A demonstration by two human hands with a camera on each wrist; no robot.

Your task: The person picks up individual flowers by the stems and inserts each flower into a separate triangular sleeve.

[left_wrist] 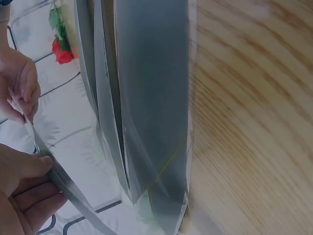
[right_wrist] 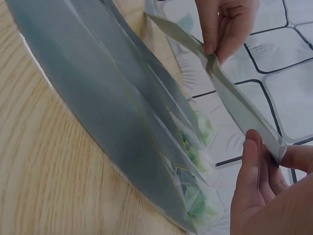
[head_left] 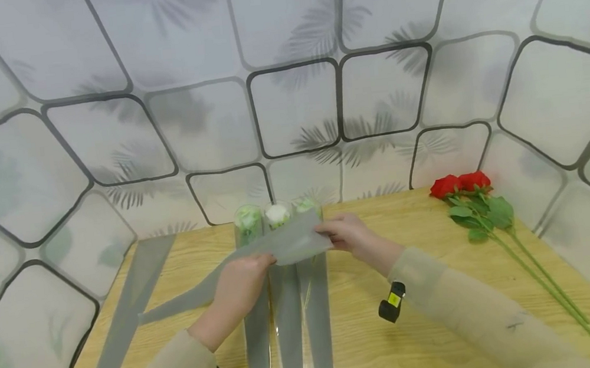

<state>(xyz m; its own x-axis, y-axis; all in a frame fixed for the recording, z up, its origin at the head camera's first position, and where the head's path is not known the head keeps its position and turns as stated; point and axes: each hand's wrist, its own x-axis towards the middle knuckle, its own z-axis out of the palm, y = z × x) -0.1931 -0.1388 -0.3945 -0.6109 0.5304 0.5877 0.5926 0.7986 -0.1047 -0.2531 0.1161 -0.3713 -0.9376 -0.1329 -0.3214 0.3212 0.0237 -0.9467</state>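
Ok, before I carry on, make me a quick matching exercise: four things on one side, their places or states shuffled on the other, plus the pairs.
1. two red roses
2. raised grey sleeve
3. three sleeved flowers
4. flat-lying grey sleeve

A. near the table's left edge
B. pinched by left hand and right hand
C. unwrapped, at the right
D. side by side, mid-table

Pairs: 1-C, 2-B, 3-D, 4-A

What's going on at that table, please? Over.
Left hand and right hand pinch long grey translucent sleeve. Three pale flowers in grey sleeves lie beneath. Two long-stemmed red roses off right, out of the way.
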